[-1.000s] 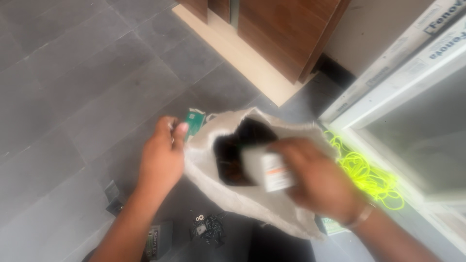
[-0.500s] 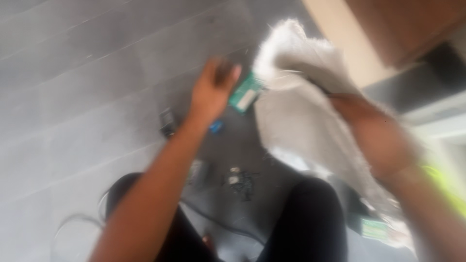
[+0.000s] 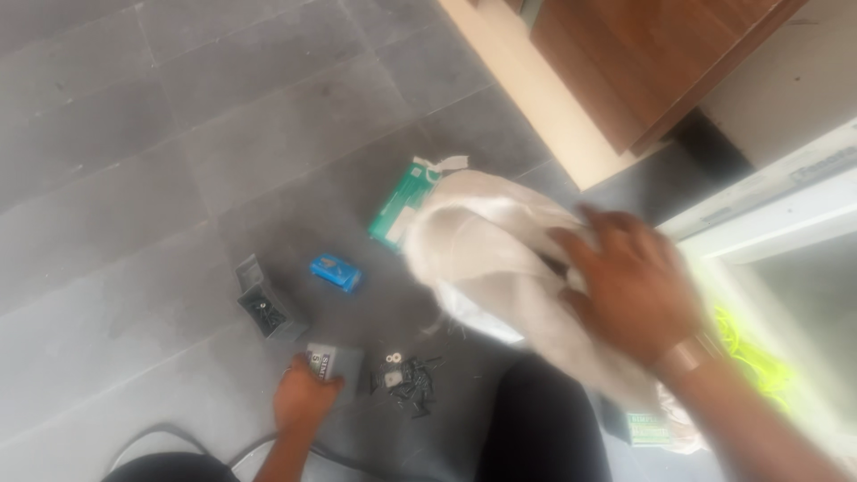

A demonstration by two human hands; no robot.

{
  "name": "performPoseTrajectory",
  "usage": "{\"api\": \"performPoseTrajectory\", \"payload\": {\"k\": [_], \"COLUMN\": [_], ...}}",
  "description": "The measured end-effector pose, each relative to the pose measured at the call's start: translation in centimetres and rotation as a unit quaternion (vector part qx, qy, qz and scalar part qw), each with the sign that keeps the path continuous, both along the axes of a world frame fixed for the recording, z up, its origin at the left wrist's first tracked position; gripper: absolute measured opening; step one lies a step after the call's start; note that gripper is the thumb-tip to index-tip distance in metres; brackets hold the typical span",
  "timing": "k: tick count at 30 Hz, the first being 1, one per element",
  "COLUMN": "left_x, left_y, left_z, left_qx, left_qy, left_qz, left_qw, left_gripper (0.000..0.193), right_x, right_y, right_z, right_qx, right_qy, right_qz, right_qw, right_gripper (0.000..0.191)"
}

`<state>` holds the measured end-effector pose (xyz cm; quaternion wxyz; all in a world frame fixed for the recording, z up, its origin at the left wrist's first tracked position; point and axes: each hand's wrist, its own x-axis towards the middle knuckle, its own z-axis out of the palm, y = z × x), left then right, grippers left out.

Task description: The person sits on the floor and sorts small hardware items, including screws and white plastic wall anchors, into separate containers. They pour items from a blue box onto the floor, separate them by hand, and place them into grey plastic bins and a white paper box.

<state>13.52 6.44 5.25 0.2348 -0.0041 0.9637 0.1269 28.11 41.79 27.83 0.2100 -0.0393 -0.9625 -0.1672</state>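
Fingers of the right hand [image 3: 634, 290] clench the white cloth sack [image 3: 486, 259], bunched under the palm above the floor [image 3: 134, 178]. The left hand [image 3: 306, 397] grips a small grey box [image 3: 332, 361] on the floor, beside scattered black screws [image 3: 412, 386].

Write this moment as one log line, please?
left hand: on small grey box | right hand: gripping whitish cloth bag | floor: loose dark screws, blue box, green packet

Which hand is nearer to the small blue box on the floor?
Left. The left hand is just below the blue box, on a grey box; the right hand grips the white bag, far right.
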Motion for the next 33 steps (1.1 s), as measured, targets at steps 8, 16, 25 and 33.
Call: {"api": "performPoseTrajectory", "payload": {"k": [8,16,25,33], "left_x": [-1.2,-2.2,-1.7,-0.9], "left_y": [4.7,16.0,28.5,32.4], "left_z": [16.6,28.2,22.4,18.5], "left_qx": [0.351,0.633,0.257,-0.004], "left_qy": [0.077,0.120,0.197,0.387], "left_qz": [-0.005,-0.361,-0.608,-0.530], "left_qw": [0.933,0.674,0.725,0.755], "left_gripper": [0.076,0.065,0.073,0.053], "right_x": [-5.2,-5.6,-3.4,-3.4], "right_y": [9.6,10.9,13.3,11.6], "right_z": [2.3,2.2,3.7,3.1], "right_qx": [-0.452,-0.587,-0.730,-0.716], "right_qy": [-0.145,0.035,0.177,0.143], "right_qz": [-0.204,-0.195,-0.220,-0.213], "right_qw": [0.856,0.785,0.622,0.649], "right_gripper": [0.038,0.030,0.045,0.041]}}
